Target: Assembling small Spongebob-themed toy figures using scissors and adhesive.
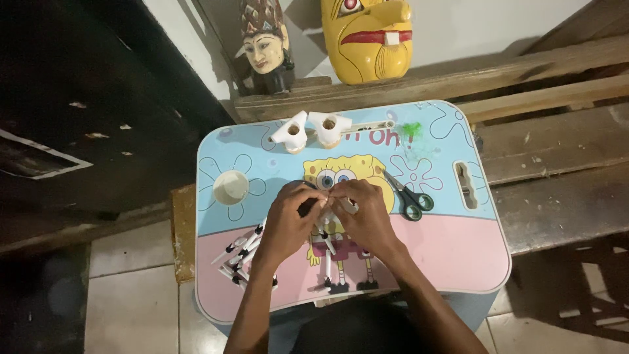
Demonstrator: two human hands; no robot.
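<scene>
Both hands are meeting over the middle of the tabletop [458, 255]: the left hand [288, 219] and right hand [367, 213] are pinching a small white piece [327, 211] between curled fingers, steadying it, with more white-and-black sticks [242, 255] lying nearby and scissors [407, 195] alongside.

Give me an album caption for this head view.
Both hands, left hand and right hand, pinch small white pieces above a pastel cartoon lap table.

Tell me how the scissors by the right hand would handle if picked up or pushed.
The scissors look stiff, with metal blades. Lying flat on the table, they would probably slide, not roll. Their looped handles should give an easy grip.
</scene>
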